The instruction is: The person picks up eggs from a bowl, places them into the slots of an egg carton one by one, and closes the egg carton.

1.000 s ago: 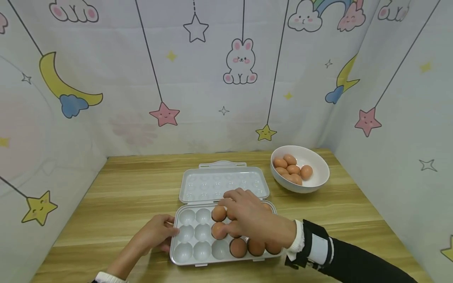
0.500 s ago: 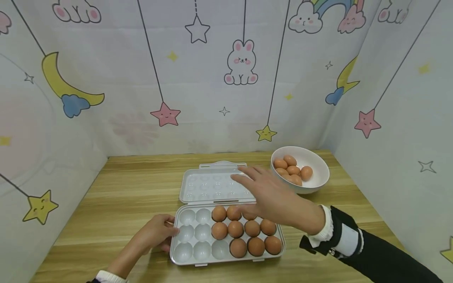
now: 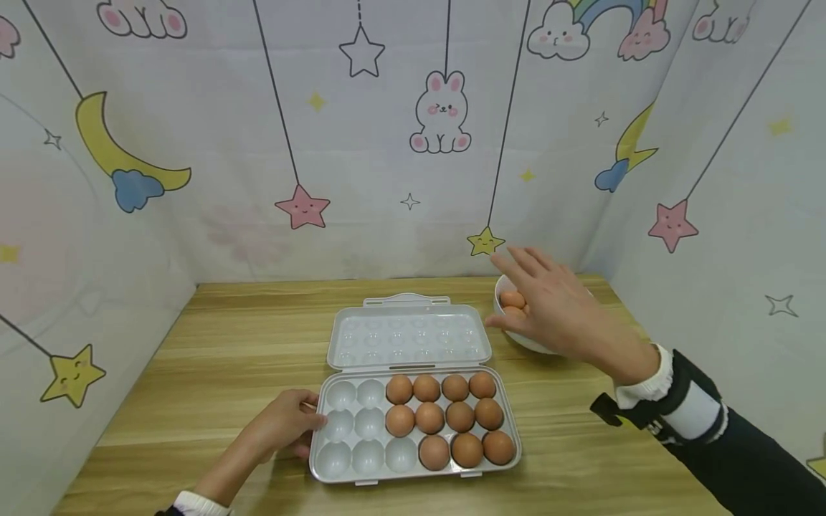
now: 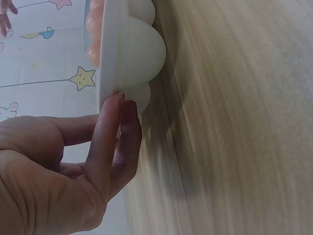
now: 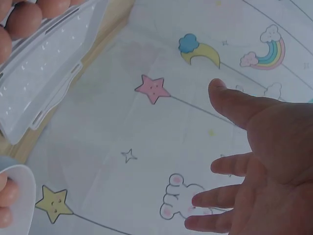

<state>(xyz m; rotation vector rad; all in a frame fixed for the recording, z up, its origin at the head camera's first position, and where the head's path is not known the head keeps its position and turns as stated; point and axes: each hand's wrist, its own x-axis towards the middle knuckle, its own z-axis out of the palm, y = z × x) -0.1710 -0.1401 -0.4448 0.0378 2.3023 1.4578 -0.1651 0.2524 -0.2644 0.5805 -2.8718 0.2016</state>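
A white plastic egg box (image 3: 369,424) lies on the wooden table with its lid (image 3: 409,337) folded back. Brown eggs (image 3: 460,416) fill its right side; the two left columns and the third front cup hold none. My left hand (image 3: 284,424) pinches the box's left edge, the fingertips at the rim in the left wrist view (image 4: 105,152). Over the white bowl (image 3: 525,344) at the back right, my right hand (image 3: 556,304) is spread with nothing in it and hides much of the bowl. Some brown eggs (image 3: 513,299) show inside the bowl. The right wrist view shows the palm (image 5: 274,166).
A printed cloth backdrop (image 3: 245,244) with stars, moons and rabbits stands behind the table and on both sides. Bare wooden tabletop (image 3: 252,337) shows left of the egg box and along the right.
My right hand has lifted off the eggs in the box and moved right and back to above the bowl, its fingers spreading. The left hand has stayed at the box's edge.
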